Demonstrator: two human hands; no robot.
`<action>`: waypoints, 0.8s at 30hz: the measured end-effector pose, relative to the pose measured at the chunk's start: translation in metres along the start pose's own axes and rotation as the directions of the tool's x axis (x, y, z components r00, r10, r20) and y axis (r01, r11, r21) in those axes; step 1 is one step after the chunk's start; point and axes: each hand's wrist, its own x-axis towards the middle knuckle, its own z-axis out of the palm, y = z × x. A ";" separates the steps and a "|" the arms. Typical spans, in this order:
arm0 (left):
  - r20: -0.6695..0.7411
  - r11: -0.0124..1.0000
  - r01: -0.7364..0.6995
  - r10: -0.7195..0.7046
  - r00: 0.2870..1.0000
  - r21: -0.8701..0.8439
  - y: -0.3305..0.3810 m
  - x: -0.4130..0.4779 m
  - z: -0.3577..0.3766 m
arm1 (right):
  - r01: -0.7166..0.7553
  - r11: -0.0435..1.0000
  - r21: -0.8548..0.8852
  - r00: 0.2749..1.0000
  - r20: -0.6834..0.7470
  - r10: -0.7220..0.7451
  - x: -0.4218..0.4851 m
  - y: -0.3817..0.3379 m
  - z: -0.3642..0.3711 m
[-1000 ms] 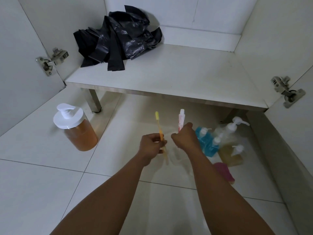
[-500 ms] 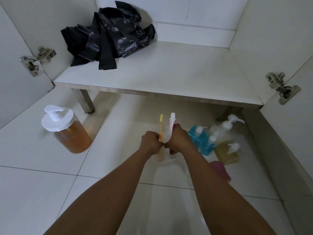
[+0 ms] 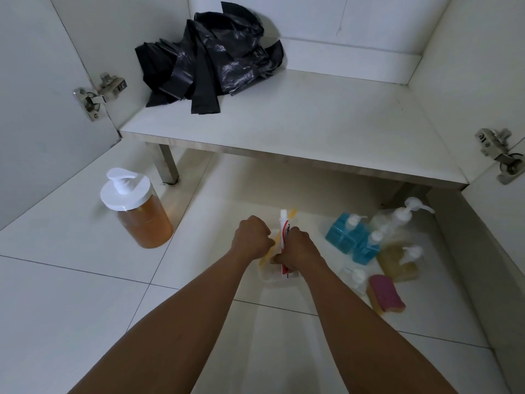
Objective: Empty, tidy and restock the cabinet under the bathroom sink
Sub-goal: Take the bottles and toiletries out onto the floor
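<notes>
Toothpaste tube (image 3: 285,234), toothbrush (image 3: 292,212) — in clear cup (image 3: 274,280)

Open across most of the shelf (image 3: 326,123). Blocked at its back-left corner by heaped black bin bags (image 3: 210,61). Below its left end, bare floor (image 3: 71,280), narrowed by an orange pump jar (image 3: 136,217) near the shelf leg (image 3: 167,163). Crowded below its right end with pump bottles (image 3: 366,240) and a sponge (image 3: 386,294).

black bags (image 3: 210,55) on shelf (image 3: 312,123), bottles (image 3: 342,233) on floor (image 3: 71,280)

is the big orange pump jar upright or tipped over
Upright: the orange pump jar stands on its base on the floor, white lid on top.
</notes>
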 end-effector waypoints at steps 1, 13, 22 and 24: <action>0.014 1.000 0.001 -0.001 1.000 0.022 0.001 0.001 0.001 | 0.006 1.000 -0.008 1.000 -0.005 -0.006 0.000 -0.001 0.001; 0.241 0.989 0.147 -0.145 0.960 0.007 0.017 0.000 0.008 | 0.021 0.999 -0.028 0.999 -0.030 -0.022 0.003 0.010 0.002; 0.153 0.979 0.185 -0.171 0.973 -0.084 0.012 -0.006 0.004 | 0.023 0.995 -0.098 0.998 -0.059 -0.029 0.000 0.005 0.004; 0.123 0.986 0.166 -0.166 0.978 0.010 0.011 -0.006 0.003 | 0.027 0.994 -0.103 0.998 -0.059 -0.033 0.000 0.004 0.004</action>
